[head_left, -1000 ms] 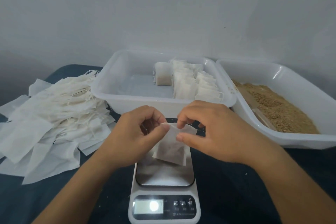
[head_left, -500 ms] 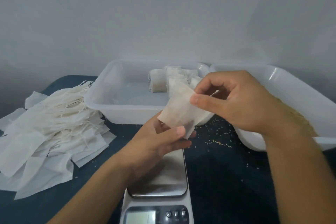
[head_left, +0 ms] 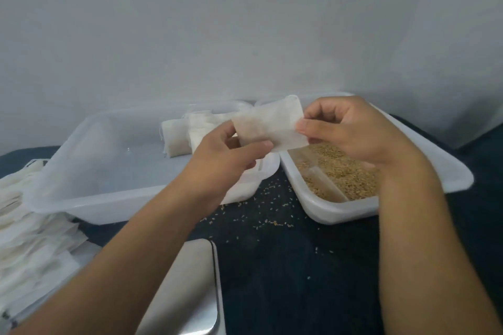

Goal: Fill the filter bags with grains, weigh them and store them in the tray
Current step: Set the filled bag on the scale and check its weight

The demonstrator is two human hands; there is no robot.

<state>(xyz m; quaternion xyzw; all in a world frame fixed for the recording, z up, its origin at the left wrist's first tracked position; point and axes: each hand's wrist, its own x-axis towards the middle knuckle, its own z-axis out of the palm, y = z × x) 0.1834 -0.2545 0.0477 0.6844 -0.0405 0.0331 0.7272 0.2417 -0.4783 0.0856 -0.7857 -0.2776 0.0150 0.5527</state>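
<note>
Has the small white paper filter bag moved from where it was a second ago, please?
Yes. The small white paper filter bag, pinched by the left hand and right hand, has gone up and away from the steel scale platform, now over the grain tray's rim.

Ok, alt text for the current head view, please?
Two hands hold a filter bag up between two white trays: left hand grips its lower edge, right hand pinches its right side. The left tray holds filled bags, the right tray grains.

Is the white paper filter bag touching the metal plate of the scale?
Apart. The head view shows both hands holding the filter bag in the air, far above the scale plate.
</note>
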